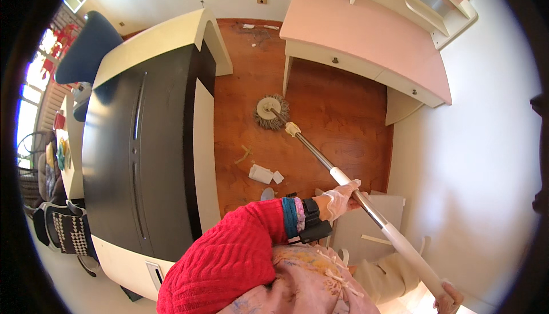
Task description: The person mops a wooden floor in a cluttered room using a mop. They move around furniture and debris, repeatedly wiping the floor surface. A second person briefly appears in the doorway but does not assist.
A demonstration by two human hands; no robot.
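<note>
Wood floor between black cabinet and pink desk. I see left hand, gloved, wrapped round mop handle; right hand grips its top end. Mop head on floor near desk leg; scraps just beside the handle's line

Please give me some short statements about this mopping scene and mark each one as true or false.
1. The left hand grips the mop pole. True.
2. The mop head rests on the pink desk. False: it rests on the wooden floor.
3. The right hand holds the pole's upper end. True.
4. The left sleeve is blue. False: it is red.
5. White scraps lie on the floor. True.
</note>
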